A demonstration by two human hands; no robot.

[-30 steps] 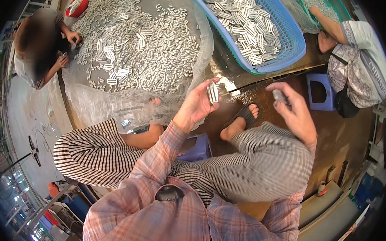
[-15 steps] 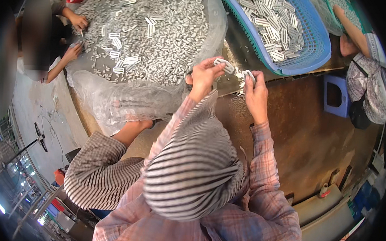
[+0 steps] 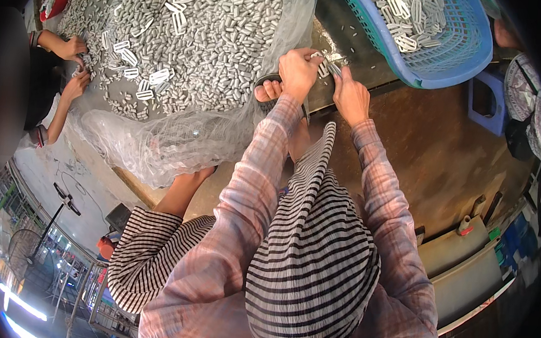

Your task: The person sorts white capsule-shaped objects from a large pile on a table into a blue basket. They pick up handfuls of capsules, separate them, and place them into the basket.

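Note:
My left hand (image 3: pixel 297 74) is closed in a pinch on a small whitish slotted piece (image 3: pixel 322 68), which juts out past the fingertips. Close beside it, my right hand (image 3: pixel 352 99) pinches a thin grey piece (image 3: pixel 334 69) between thumb and fingers. The two pieces nearly meet; whether they touch I cannot tell. Both hands are above the edge of the dark work surface (image 3: pixel 363 69). To their left lies a wide heap of small grey oblong pieces (image 3: pixel 228 49), with several larger slotted white pieces (image 3: pixel 161 76) on top.
A blue plastic basket (image 3: pixel 434 80) of slotted pieces stands at the right. Crumpled clear sheeting (image 3: pixel 160 144) borders the heap. Another person's hands (image 3: pixel 74 82) work at its left edge, near a red bowl (image 3: pixel 58 0). A blue stool (image 3: pixel 486 105) stands beyond the basket.
My hands have drawn closer together, bringing the two held pieces side by side. The whole view has shifted, and the other person's hands have come closer to each other.

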